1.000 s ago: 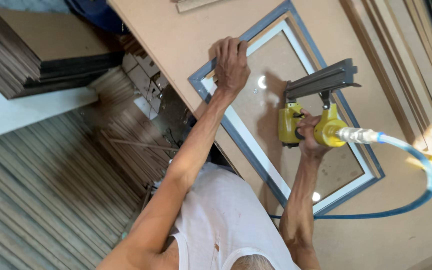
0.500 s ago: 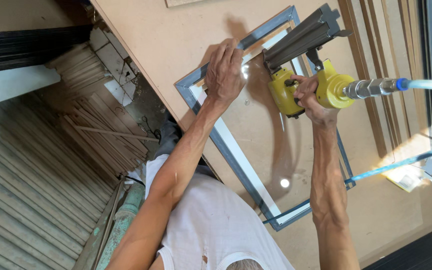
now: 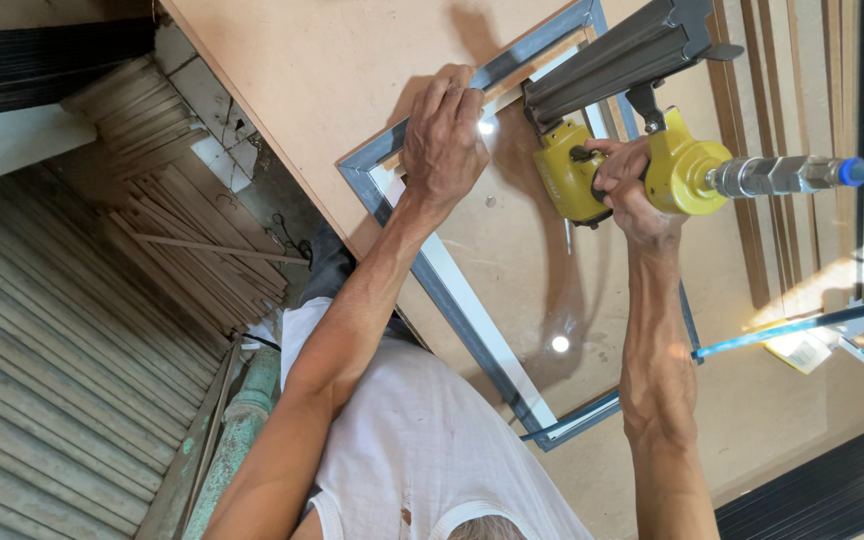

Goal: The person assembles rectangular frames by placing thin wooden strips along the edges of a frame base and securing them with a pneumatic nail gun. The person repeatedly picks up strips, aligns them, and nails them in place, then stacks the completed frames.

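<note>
Frame [image 3: 452, 290], grey-blue with a white inner edge, lies flat on the tan counter [image 3: 282, 90]. Left hand [image 3: 444, 135] presses palm-down on its upper rail, grip closed over nothing. Right hand [image 3: 624, 190] has its grip clenched around a yellow pneumatic nailer [image 3: 592, 160], set against the same rail.

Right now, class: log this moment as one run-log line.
left hand: presses grey frame | right hand: grips yellow nail gun | surface: workbench
</note>
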`<state>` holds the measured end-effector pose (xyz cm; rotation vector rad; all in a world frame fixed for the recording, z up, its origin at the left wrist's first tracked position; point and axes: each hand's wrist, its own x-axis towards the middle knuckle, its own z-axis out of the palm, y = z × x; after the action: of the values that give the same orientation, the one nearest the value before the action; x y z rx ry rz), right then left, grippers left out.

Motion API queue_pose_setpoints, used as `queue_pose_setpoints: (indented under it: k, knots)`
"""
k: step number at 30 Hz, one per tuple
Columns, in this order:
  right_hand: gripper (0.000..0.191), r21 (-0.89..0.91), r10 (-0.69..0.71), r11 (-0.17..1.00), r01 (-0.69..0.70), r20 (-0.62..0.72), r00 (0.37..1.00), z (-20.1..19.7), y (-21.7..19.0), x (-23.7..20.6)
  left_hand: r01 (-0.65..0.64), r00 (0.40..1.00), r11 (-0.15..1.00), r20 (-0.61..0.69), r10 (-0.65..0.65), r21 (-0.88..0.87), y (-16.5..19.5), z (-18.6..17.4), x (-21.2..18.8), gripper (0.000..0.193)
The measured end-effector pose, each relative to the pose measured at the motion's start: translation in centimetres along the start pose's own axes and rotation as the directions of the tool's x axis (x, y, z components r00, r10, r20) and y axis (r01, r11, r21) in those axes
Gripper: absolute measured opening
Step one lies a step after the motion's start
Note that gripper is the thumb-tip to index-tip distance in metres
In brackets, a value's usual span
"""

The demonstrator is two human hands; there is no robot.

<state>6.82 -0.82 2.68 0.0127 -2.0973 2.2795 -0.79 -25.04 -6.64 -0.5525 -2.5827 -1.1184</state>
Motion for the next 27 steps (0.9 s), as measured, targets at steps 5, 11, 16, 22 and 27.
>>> queue_pose_setpoints:
  k: [5,11,16,22,27]
  knots:
    - [0.015,-0.002,0.006,1.0,-0.006,0.029,1.0,0.9,-0.4,-0.5,0.036,0.997,0.999,0.063,-0.034,-0.036,0.4,-0.2,0.8,0.02]
    - [0.015,-0.03,0.052,0.998,-0.05,0.043,0.998,5.7,-1.1,-2.6,-0.019,1.0,1.0,0.012,0.019,0.004,0.2,-5.0,0.1,0.031]
    - [0.017,-0.074,0.09,0.994,-0.086,0.054,0.994,8.8,-0.5,-3.4,0.035,0.999,0.998,0.043,-0.033,-0.049,-1.8,-8.3,-2.9,0.02]
    - [0.02,0.033,0.059,0.998,-0.06,0.031,0.998,9.5,0.5,-3.2,0.017,1.0,0.997,-0.003,-0.017,-0.08,-2.7,-7.8,-3.2,0.02]
    - [0.021,0.068,0.052,0.996,-0.053,0.006,0.999,9.1,0.9,-3.8,0.007,1.0,0.996,-0.011,-0.008,-0.091,-3.0,-7.5,-3.5,0.017]
